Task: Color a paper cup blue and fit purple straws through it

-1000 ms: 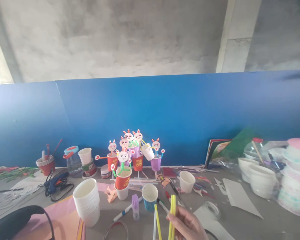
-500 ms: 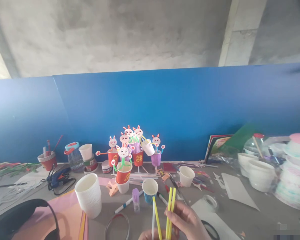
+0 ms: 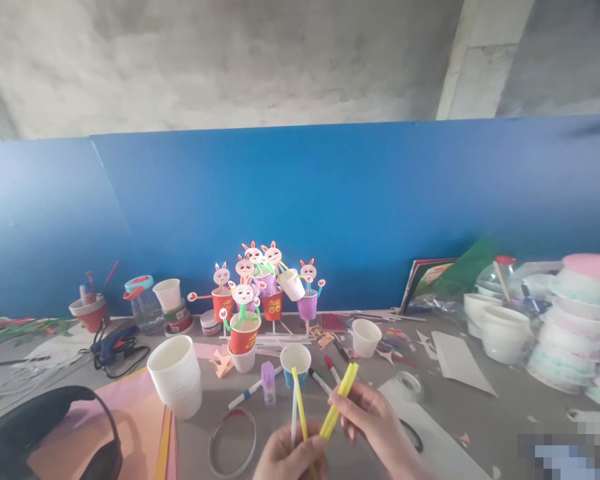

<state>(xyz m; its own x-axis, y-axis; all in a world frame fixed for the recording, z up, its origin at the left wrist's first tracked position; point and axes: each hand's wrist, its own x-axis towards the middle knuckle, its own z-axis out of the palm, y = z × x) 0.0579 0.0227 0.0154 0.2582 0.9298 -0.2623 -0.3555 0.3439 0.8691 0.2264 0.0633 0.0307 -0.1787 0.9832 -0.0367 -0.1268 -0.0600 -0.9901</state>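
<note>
The small bundle of yellow straws (image 3: 347, 380) is between the thumb and fingers of the right hand (image 3: 370, 417), and this grip is narrow, a firm pinch near the middle of the bundle. The bundle leans, with its upper end free above the fingers and its lower end close to the left hand (image 3: 287, 457); whether that end touches the left fingertips, I cannot tell exactly. The left hand is also closed, and it holds one white straw (image 3: 294, 410) and one single yellow straw (image 3: 301, 403), which stand up from the grip almost upright, their tops near one another. The step in hand seems to be the handling and parting of straws between two hands. In my judgement, the next move calls for a light pinch and for lower ends kept even, because thin straws can slip or bend. Just behind the upright straws stands a blue paper cup (image 3: 305, 379), and to its left are a glue bottle (image 3: 269, 387) and a ring (image 3: 233, 443) on the grey table (image 3: 195, 453). Farther left is a stack of white cups (image 3: 175, 380), and behind all are the rabbit figures (image 3: 245, 293), before a blue panel (image 3: 300, 200)
</note>
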